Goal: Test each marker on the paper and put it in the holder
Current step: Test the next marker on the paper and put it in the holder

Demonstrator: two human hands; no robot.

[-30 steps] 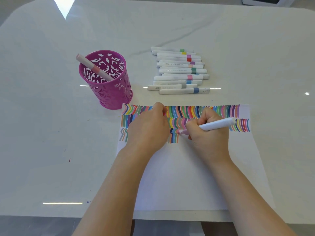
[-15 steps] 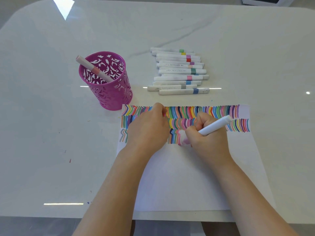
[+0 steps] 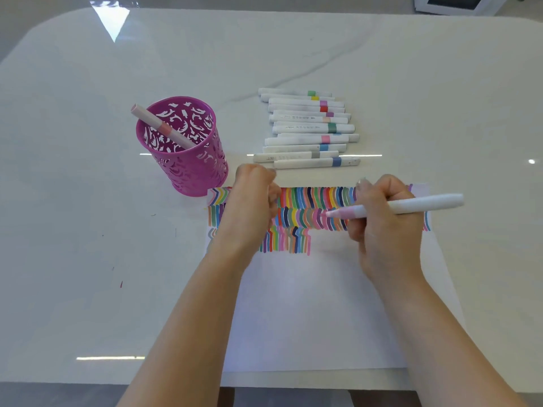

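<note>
While the fingers [image 3: 365, 195] of the right hand [image 3: 385, 230] curl round a white marker [image 3: 411, 205], pinching it near its pink neck, the uncapped tip points left over the second row of coloured strokes [image 3: 305, 201] on the paper [image 3: 323, 304]; whether it touches the sheet cannot be told. The left hand [image 3: 246, 210] rests on the paper's upper left part, its fingers [image 3: 271, 195] curled into a loose fist, and whether anything sits inside cannot be told. Both hands cover parts of the stroke rows. The left hand lies between the marker tip and the magenta holder [image 3: 191, 168], which stands on the bench [image 3: 88, 230] just beyond the paper's top left corner, with one pink-banded marker [image 3: 161, 127] leaning in it. Beyond the paper's top edge a row of capped markers [image 3: 308, 130] lies side by side, near the holder but apart from it
</note>
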